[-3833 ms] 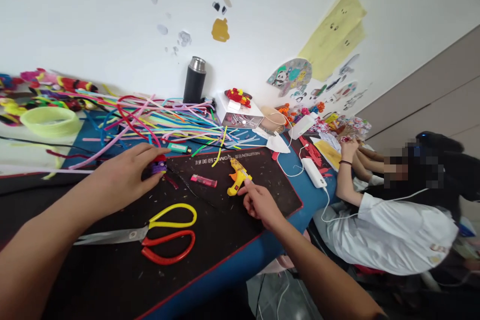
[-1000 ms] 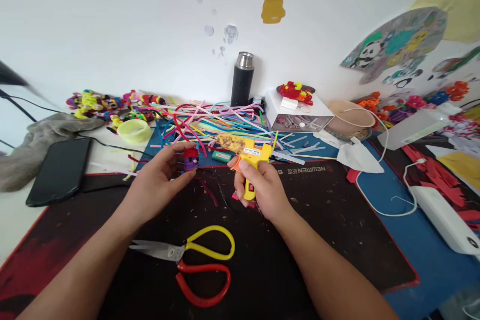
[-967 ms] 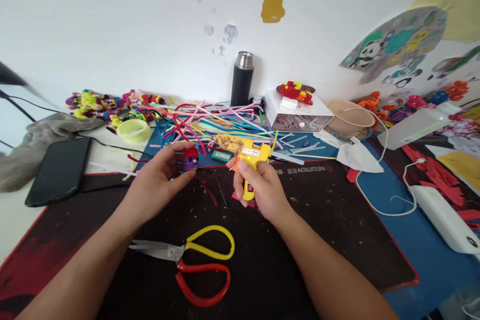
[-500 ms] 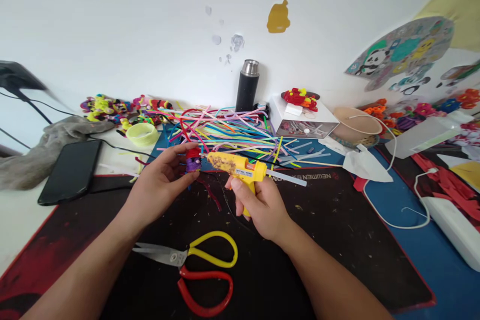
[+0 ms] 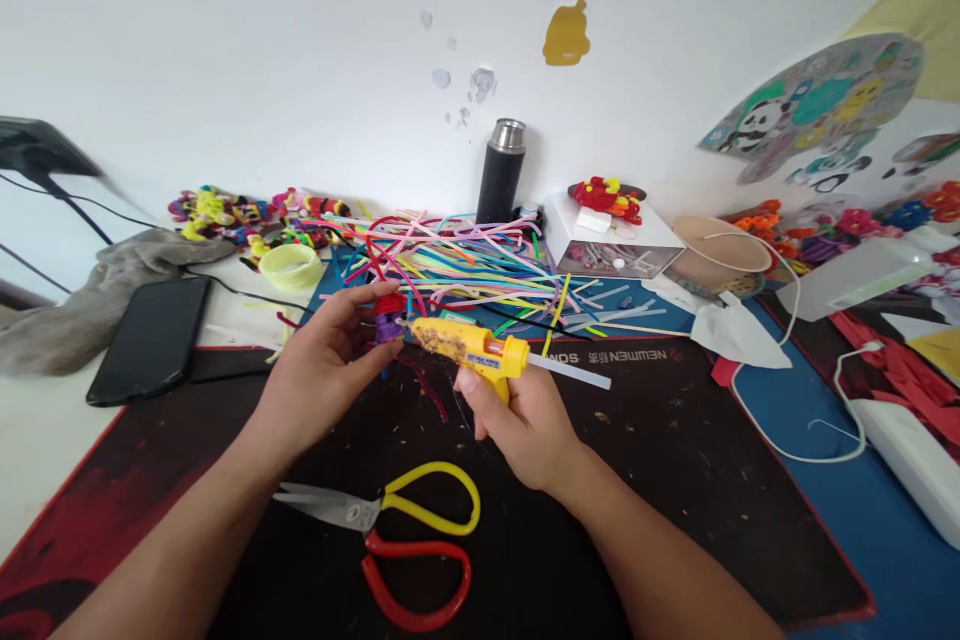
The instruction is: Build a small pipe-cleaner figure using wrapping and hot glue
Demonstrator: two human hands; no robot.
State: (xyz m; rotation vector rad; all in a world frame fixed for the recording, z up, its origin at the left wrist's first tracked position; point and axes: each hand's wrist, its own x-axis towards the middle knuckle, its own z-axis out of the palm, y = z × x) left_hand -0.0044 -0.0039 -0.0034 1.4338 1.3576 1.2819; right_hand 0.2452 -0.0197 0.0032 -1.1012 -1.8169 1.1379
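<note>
Between the thumb and fingers of my left hand (image 5: 319, 365) is a small red and purple pipe-cleaner figure (image 5: 388, 318); the fingers hide part of it. Dark red pipe-cleaner ends trail below it. My right hand (image 5: 525, 420) is wrapped round the handle of a yellow hot glue gun (image 5: 469, 348), stained brown near the nozzle. A clear glue stick (image 5: 577, 372) sticks out of its back. The nozzle points left, right by the figure; whether it touches cannot be made out. Scissors (image 5: 364, 513) with one yellow and one red handle lie on the mat below.
Behind my hands lies a heap of coloured pipe cleaners (image 5: 465, 260). Past it stand a black thermos (image 5: 501, 175) and a white box (image 5: 615, 245). A phone (image 5: 150, 340) and a roll of pale tape (image 5: 291, 268) are on the left. A white power strip (image 5: 911, 465) lies right.
The glue gun has tilted a little, its back end lower, with the nozzle still beside the figure. My left hand keeps its hold. The whole view has shifted slightly.
</note>
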